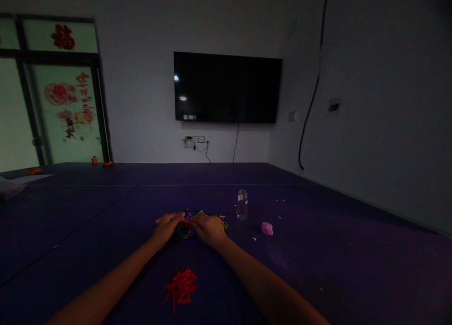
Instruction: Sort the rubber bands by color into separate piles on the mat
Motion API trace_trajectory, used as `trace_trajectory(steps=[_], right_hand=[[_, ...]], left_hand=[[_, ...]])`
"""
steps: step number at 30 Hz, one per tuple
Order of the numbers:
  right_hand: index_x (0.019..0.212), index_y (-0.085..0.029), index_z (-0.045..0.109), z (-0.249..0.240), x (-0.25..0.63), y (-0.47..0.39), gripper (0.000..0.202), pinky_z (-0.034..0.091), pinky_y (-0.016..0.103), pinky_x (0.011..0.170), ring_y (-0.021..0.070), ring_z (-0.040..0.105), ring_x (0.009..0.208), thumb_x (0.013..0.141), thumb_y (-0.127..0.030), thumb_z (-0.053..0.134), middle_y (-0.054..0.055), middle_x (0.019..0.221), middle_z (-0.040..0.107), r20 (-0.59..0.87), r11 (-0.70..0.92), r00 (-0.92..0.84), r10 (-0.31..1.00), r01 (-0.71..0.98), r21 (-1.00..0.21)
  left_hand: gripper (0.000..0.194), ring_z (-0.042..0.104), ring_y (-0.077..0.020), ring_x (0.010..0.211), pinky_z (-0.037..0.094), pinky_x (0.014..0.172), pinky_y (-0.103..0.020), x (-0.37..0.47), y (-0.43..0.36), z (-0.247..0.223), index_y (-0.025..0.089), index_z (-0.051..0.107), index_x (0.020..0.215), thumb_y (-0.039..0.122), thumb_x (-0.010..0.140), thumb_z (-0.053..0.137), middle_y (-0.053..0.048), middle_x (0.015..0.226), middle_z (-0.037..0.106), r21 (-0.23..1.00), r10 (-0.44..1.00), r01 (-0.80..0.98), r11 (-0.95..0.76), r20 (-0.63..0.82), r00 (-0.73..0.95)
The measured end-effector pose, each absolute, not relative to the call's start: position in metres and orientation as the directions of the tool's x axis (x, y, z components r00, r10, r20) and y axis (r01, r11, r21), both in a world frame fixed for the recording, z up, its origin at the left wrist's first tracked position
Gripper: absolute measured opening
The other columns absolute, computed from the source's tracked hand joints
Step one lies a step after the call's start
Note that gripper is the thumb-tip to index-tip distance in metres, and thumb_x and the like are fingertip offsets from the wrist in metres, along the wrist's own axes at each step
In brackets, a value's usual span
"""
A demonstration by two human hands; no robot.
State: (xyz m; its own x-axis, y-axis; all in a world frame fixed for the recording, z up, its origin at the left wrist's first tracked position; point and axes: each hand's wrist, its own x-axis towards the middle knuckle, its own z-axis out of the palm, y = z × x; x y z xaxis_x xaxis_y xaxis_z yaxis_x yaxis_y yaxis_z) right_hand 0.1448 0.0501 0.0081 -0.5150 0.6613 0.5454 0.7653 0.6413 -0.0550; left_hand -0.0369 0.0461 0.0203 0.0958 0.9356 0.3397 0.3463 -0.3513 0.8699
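A loose pile of multicoloured rubber bands (pixel 223 221) lies on the dark blue tabletop, partly covered by both hands. My left hand (pixel 169 222) is at the pile's left side, fingers closed on red rubber bands (pixel 189 222). From the right, my right hand (pixel 211 227) pinches the same red bands, which stretch across the small gap between the hands. How many there are is too small to tell. Closer to me, between my forearms, a separate heap of red rubber bands (pixel 181 286) rests on the table.
Right of the pile stand a clear plastic bottle (pixel 242 206) and a crumpled pink lump (pixel 267 228). Small white scraps dot the table (pixel 318 249). Orange items (pixel 107 164) sit at the far left edge. A television (pixel 228 87) hangs on the wall; a black cable (pixel 310 108) dangles at right.
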Motion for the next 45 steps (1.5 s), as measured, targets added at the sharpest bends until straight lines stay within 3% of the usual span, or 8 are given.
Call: trace_trajectory(steps=[12,19,24,27,32,35,40,45], right_hand=[[0.122,-0.022,0.054,0.013,0.145,0.048,0.032,0.045,0.024,0.079,0.0162,0.062,0.098,0.093,-0.024,0.039,0.006,0.112,0.065,0.471,0.668,-0.585,0.66,0.744,-0.01],[0.114,-0.02,0.058,0.012,0.143,0.049,0.03,0.043,0.023,0.085,0.0151,0.059,0.102,0.089,-0.014,0.041,0.006,0.113,0.065,0.453,0.711,-0.645,0.615,0.703,0.035],[0.1,-0.017,0.062,0.01,0.142,0.05,0.022,0.044,0.025,0.078,0.0176,0.061,0.093,0.088,-0.016,0.042,0.009,0.1,0.067,0.436,0.669,-0.639,0.634,0.736,0.106],[0.095,-0.017,0.061,0.01,0.141,0.049,0.02,0.044,0.025,0.074,0.0182,0.061,0.088,0.089,-0.017,0.043,0.008,0.096,0.067,0.447,0.633,-0.611,0.653,0.765,0.121],[0.092,-0.018,0.061,0.014,0.141,0.046,0.022,0.045,0.027,0.069,0.0201,0.062,0.084,0.093,-0.023,0.039,0.008,0.094,0.066,0.502,0.467,-0.431,0.75,0.882,0.06],[0.091,-0.018,0.061,0.016,0.142,0.047,0.025,0.045,0.027,0.068,0.0199,0.062,0.084,0.094,-0.024,0.037,0.008,0.095,0.066,0.516,0.358,-0.296,0.804,0.934,-0.021],[0.092,-0.018,0.062,0.016,0.143,0.05,0.025,0.045,0.027,0.068,0.0199,0.062,0.085,0.094,-0.025,0.038,0.009,0.097,0.066,0.5,0.306,-0.231,0.834,0.949,-0.071],[0.093,-0.017,0.063,0.014,0.141,0.05,0.025,0.045,0.028,0.071,0.02,0.063,0.087,0.093,-0.024,0.039,0.009,0.097,0.067,0.485,0.339,-0.27,0.832,0.939,-0.06]], left_hand=[[0.046,0.066,-0.0247,0.08,0.048,0.085,-0.037,-0.03,0.036,0.026,0.019,0.07,0.067,0.051,0.082,0.04,-0.004,0.076,0.073,0.811,0.908,0.41,-0.418,0.385,0.164],[0.043,0.064,-0.0216,0.077,0.05,0.076,-0.032,-0.031,0.039,0.022,0.021,0.057,0.073,0.055,0.085,0.034,-0.002,0.072,0.067,0.796,0.883,0.391,-0.463,0.452,0.125],[0.046,0.066,-0.0213,0.067,0.051,0.069,-0.033,-0.029,0.046,0.016,0.019,0.054,0.079,0.06,0.084,0.033,-0.002,0.065,0.066,0.886,0.92,0.247,-0.391,0.373,0.119],[0.048,0.066,-0.0228,0.071,0.051,0.071,-0.034,-0.033,0.049,0.014,0.019,0.056,0.078,0.06,0.084,0.033,-0.004,0.07,0.067,0.877,0.91,0.248,-0.412,0.407,0.076],[0.049,0.061,-0.0256,0.096,0.045,0.09,-0.04,-0.057,0.056,0.014,0.018,0.064,0.086,0.052,0.089,0.029,-0.009,0.095,0.069,0.68,0.772,0.539,-0.497,0.63,-0.082],[0.037,0.057,-0.027,0.103,0.042,0.096,-0.043,-0.076,0.067,0.012,0.02,0.066,0.09,0.041,0.088,0.037,-0.01,0.1,0.068,0.465,0.689,0.746,-0.477,0.725,-0.012],[0.036,0.045,-0.0304,0.122,0.034,0.103,-0.048,-0.086,0.08,0.003,0.018,0.068,0.103,0.034,0.088,0.039,-0.01,0.116,0.065,0.279,0.767,0.887,-0.367,0.63,0.119],[0.042,0.03,-0.0306,0.134,0.026,0.106,-0.052,-0.077,0.078,-0.004,0.025,0.058,0.123,0.043,0.091,0.038,-0.006,0.137,0.051,0.207,0.829,0.864,-0.46,0.447,0.335]])
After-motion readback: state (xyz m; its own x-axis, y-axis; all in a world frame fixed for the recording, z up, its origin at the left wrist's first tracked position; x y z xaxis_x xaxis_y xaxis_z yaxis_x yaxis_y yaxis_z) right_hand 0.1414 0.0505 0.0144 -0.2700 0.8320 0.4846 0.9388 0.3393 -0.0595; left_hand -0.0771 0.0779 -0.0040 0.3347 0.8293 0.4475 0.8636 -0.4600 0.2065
